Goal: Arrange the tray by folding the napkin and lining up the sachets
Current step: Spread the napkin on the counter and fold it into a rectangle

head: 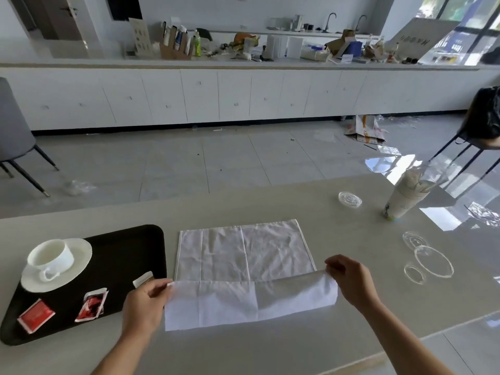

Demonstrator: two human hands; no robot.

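Head view: the white napkin point(243, 253) lies flat on the table point(270, 204), just right of the black tray point(130, 239). The left hand point(144, 301) and right hand point(349, 277) each pinch a near corner, near edge lifted and folded over. Three sachets point(36, 315) lie scattered on the tray beside a cup point(51, 257).

Head view, down over table point(270, 207)

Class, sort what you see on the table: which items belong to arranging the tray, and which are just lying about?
Job: white cloth napkin, black tray, red sachets, both hands.
Lying about: clear plastic lids, paper cup, grey chair.
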